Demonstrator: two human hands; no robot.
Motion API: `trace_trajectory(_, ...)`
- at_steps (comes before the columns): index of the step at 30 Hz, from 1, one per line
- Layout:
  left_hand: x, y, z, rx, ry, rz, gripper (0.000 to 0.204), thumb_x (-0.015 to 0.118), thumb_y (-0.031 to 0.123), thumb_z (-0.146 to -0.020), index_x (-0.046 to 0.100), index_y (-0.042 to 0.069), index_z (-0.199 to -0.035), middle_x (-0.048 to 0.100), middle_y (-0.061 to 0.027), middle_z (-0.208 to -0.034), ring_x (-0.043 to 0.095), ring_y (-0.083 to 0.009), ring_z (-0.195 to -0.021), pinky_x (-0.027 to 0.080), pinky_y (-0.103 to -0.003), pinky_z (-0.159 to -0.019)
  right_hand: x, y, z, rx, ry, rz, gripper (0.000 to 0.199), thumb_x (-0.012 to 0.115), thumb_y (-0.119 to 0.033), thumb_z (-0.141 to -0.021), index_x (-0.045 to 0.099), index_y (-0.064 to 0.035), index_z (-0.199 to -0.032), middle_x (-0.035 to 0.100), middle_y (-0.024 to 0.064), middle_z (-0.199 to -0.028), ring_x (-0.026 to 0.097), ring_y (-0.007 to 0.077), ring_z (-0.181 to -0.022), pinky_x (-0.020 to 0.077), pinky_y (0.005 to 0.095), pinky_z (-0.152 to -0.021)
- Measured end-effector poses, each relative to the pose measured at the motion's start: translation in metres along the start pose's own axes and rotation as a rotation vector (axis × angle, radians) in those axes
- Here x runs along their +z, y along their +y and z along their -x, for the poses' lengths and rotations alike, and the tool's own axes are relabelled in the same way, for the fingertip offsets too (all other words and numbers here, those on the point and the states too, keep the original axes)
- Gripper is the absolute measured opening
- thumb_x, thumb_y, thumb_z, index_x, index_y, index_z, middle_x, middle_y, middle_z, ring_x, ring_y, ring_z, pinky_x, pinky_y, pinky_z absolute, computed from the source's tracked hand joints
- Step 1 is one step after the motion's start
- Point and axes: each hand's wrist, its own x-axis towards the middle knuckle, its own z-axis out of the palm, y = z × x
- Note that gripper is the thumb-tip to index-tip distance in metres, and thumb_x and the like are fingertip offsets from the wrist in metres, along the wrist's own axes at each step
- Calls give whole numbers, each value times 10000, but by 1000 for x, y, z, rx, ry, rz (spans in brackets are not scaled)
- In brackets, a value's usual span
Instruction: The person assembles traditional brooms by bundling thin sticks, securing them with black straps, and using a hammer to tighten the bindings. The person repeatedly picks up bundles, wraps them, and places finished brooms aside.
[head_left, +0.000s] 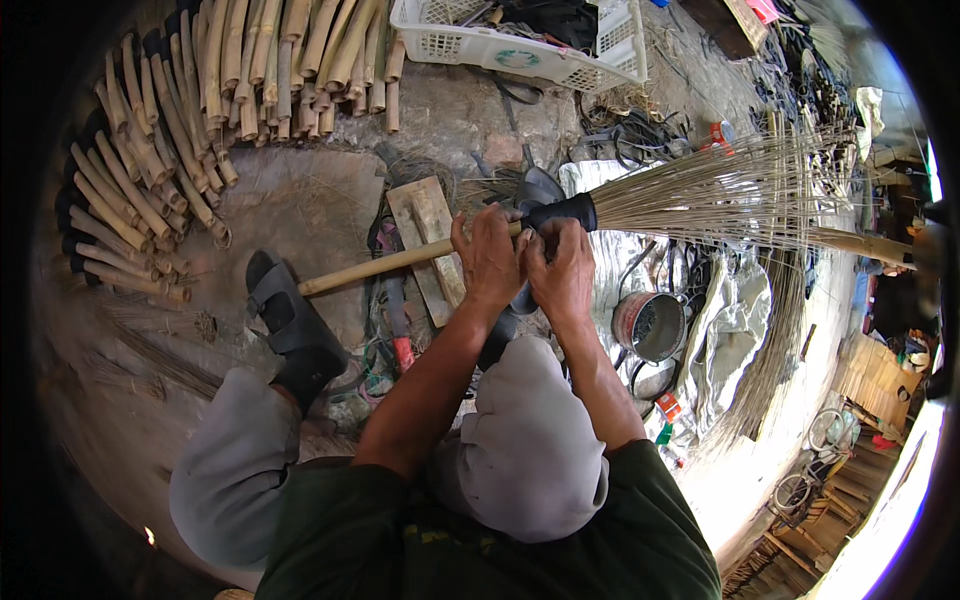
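Note:
A stick broom (pixel 690 205) lies across in front of me, its bristles fanning to the right. Its bamboo handle (pixel 375 268) runs left and a little toward me. Black rubber-like binding (pixel 562 213) wraps the joint between handle and bristles. My left hand (pixel 488 255) closes round the handle's end by the binding, fingertips at its edge. Right beside it, my right hand (pixel 558 265) is closed in a pinch at the binding's near side. Whatever small piece sits between those fingertips is hidden. A sandalled foot (pixel 515 320) is partly covered beneath my hands.
Bundles of bamboo handles (pixel 290 60) lie at the far left. A white plastic crate (pixel 520 45) with dark material stands at the back. Near the right hand are a metal can (pixel 650 328) and pale sheeting (pixel 730 330). A wooden block (pixel 425 240) lies under the handle.

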Motion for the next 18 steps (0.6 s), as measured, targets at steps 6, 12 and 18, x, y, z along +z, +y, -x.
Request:
trace_trajectory(6,1,-3,1,-18,-6,33,483,707,194,-919,500,-41,-1286,622,-184,-1218,553,-336,-1264,210,-594,-1150,4,7,-6,-38,-90,123,221,698,-81,-863,536,-12,-995,618,194,-905,608,426,-889,490,515,-800)
trace_trajectory(12,-1,0,0,-32,-20,76,442,721,179,-882,533,53,-1262,628,-114,-1230,555,-291,-1268,219,-582,-1141,2,3,-15,-15,-178,170,254,688,-78,-835,524,-9,-1016,621,197,-898,614,431,-886,494,522,-800)
trace_trajectory(18,-4,3,-4,-20,-26,31,442,740,154,-820,586,125,-1233,643,-38,-1216,575,-246,-1233,226,-550,-1140,-3,-5,-27,-9,-277,243,277,686,-65,-799,516,-10,-1010,629,223,-853,628,451,-869,502,541,-788)
